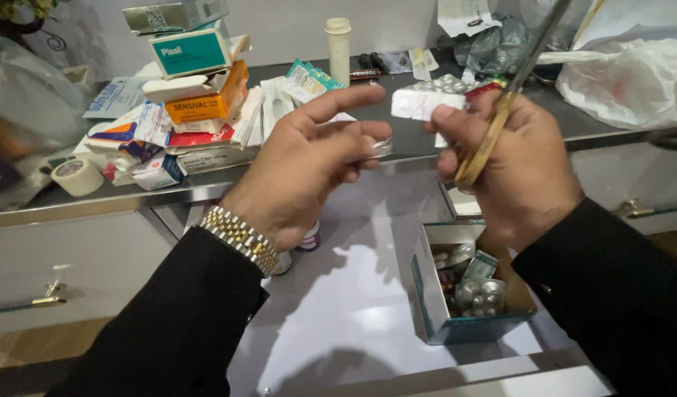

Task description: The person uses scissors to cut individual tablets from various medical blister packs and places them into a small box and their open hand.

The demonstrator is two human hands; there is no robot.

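My left hand [309, 162] is raised over an open drawer and pinches a small silvery piece of blister foil [381, 147] between thumb and fingers. My right hand [511, 158] holds scissors [500, 110] with gold handles, blades pointing up and to the right. The same hand's thumb and fingers also grip a white and silver blister strip [421, 101]. Both arms wear black sleeves, and a metal watch [239, 237] sits on my left wrist.
Below the hands an open teal box [434, 323] holds blister strips in a white drawer [338, 309]. A pile of medicine boxes [195, 95], a tape roll [77, 176], a white bottle [338, 48] and plastic bags [625, 77] crowd the dark counter behind.
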